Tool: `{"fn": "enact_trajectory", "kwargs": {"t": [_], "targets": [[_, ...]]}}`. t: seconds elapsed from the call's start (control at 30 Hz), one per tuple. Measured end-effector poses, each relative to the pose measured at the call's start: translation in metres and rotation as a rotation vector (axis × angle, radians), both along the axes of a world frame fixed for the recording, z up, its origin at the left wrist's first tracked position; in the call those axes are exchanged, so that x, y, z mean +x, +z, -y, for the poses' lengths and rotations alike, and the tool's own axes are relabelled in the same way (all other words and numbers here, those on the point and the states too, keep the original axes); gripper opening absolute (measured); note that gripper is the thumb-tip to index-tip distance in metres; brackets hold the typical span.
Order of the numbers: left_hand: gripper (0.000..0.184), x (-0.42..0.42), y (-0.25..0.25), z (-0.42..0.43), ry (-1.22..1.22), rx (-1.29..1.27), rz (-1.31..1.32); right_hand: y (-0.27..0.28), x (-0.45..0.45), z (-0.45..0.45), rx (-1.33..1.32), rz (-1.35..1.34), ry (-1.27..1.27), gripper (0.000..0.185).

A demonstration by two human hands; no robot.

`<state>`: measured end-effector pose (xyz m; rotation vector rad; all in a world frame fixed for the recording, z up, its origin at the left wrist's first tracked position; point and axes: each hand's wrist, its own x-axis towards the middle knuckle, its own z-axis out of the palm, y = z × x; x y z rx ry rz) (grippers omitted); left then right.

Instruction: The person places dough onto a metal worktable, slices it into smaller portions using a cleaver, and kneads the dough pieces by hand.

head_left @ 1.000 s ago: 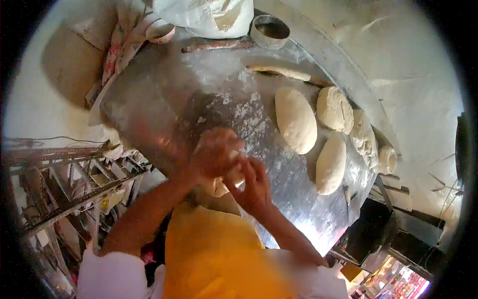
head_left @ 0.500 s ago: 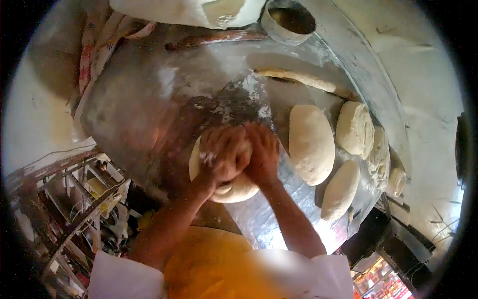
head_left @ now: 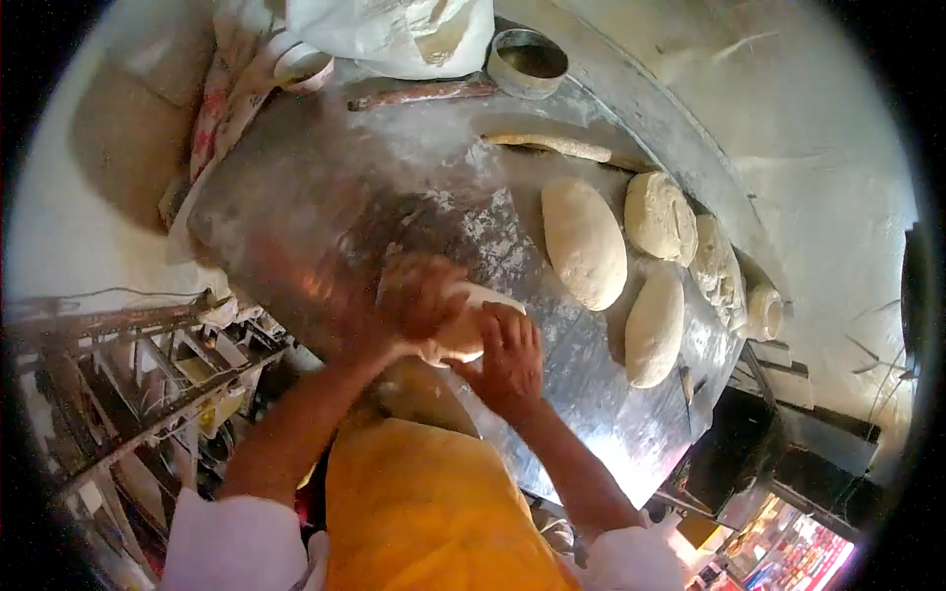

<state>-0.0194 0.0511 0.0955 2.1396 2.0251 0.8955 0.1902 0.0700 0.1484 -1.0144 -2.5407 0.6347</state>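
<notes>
A pale lump of dough (head_left: 471, 320) lies on the floured worktop near its front edge, partly covered by both hands. My left hand (head_left: 419, 300), smeared by motion, grips the dough's left side. At the near right end, my right hand (head_left: 510, 360) is closed on the dough with bent fingers over it. To the right rest a large oval dough piece (head_left: 584, 243) and a smaller oval dough piece (head_left: 655, 328), both apart from my hands.
Rougher dough lumps (head_left: 660, 217) line the worktop's right edge. At the back are a thin rolling pin (head_left: 552, 145), a reddish stick (head_left: 424, 94), a metal pot (head_left: 528, 64) and a white sack (head_left: 394, 34). A cluttered rack (head_left: 168, 379) stands at left.
My hands, close together on the dough before, are farther apart, the right one lower on its near end. The dough looks shifted and turned. The whole view has tilted and moved.
</notes>
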Motion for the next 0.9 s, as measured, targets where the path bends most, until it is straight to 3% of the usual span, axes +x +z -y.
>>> {"fn": "enact_trajectory", "kwargs": {"t": [0.03,0.07,0.1,0.17,0.23,0.27,0.3,0.37,0.43,0.57,0.6,0.63,0.67,0.7,0.73,0.77,0.8,0.87,0.9], "targets": [[0.040,0.012,0.004,0.020,0.016,0.074,0.029,0.004,-0.005,0.005,0.016,0.041,-0.007,0.076],[0.039,0.024,0.009,0.041,0.030,0.149,0.057,-0.008,-0.012,0.005,0.238,0.092,0.048,0.072],[0.039,0.033,0.016,0.049,0.098,0.117,0.086,-0.024,-0.022,0.010,0.234,0.181,0.012,0.059],[0.040,0.027,0.000,0.036,0.131,0.127,0.082,-0.045,-0.033,0.004,0.320,0.051,-0.054,0.047],[0.041,0.015,-0.015,0.007,0.186,0.143,0.081,-0.064,-0.048,-0.026,0.306,0.020,-0.111,0.046],[0.042,0.007,-0.020,-0.011,0.194,0.033,0.127,-0.071,-0.059,-0.042,0.294,-0.017,-0.180,0.044],[0.042,0.000,-0.025,-0.029,0.211,0.016,0.149,-0.080,-0.066,-0.065,0.204,-0.049,-0.154,0.055],[0.042,-0.015,-0.013,-0.077,0.244,-0.018,0.194,-0.091,-0.077,-0.110,0.163,-0.045,-0.107,0.058],[0.043,-0.026,-0.023,-0.108,0.201,-0.066,0.185,-0.085,-0.091,-0.150,0.049,-0.017,-0.052,0.043],[0.036,-0.032,-0.038,-0.149,0.246,0.012,0.284,-0.066,-0.115,-0.196,0.073,0.175,-0.001,0.032],[0.036,-0.026,-0.044,-0.151,0.297,-0.042,0.313,-0.087,-0.107,-0.203,0.148,0.063,0.108,0.044],[0.037,-0.025,-0.041,-0.150,0.342,-0.089,0.336,-0.076,-0.106,-0.190,0.160,0.060,0.123,0.044],[0.037,-0.029,-0.028,-0.144,0.350,-0.072,0.333,-0.062,-0.108,-0.177,0.011,0.131,0.036,0.047],[0.041,-0.036,-0.016,-0.137,0.184,-0.201,0.333,-0.049,-0.108,-0.165,-0.139,0.199,-0.055,0.051],[0.046,-0.041,-0.003,-0.130,0.013,-0.333,0.326,-0.067,-0.098,-0.152,-0.146,0.300,-0.124,0.071],[0.046,-0.045,0.003,-0.121,0.007,-0.328,0.315,-0.071,-0.085,-0.122,0.039,0.230,-0.164,0.092],[0.045,-0.048,0.003,-0.113,-0.080,-0.425,0.224,-0.049,-0.071,-0.093,0.105,0.134,-0.095,0.096],[0.064,-0.026,0.043,-0.082,0.075,-0.540,0.240,-0.019,-0.035,-0.045,0.140,0.040,-0.009,0.099],[0.059,-0.012,0.033,-0.051,0.035,-0.265,0.170,-0.017,-0.018,-0.027,0.110,0.038,0.019,0.097]]}}
